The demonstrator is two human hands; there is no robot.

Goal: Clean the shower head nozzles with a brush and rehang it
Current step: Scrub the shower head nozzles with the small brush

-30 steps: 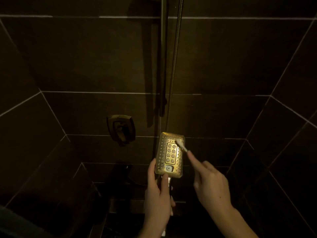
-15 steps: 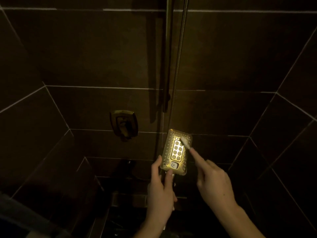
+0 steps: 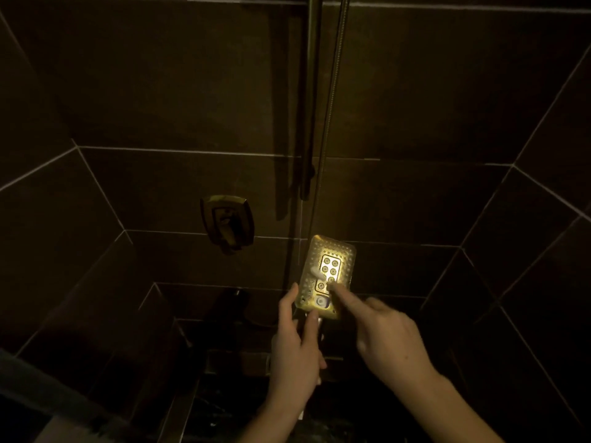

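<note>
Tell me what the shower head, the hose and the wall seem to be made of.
Shower head: looks like polished metal or metal-plated plastic, with a bright glare on its face. Hose: apparently ribbed metal, with a faint sheen. Wall: large dark tiles, seemingly matte ceramic or stone, with pale grout lines.

lit shower head, brush across nozzles

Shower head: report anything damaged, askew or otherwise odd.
Nothing stands out. The shower head looks intact, its nozzle face toward the camera, held off its mount by the left hand while the right hand works the brush across it.
</note>
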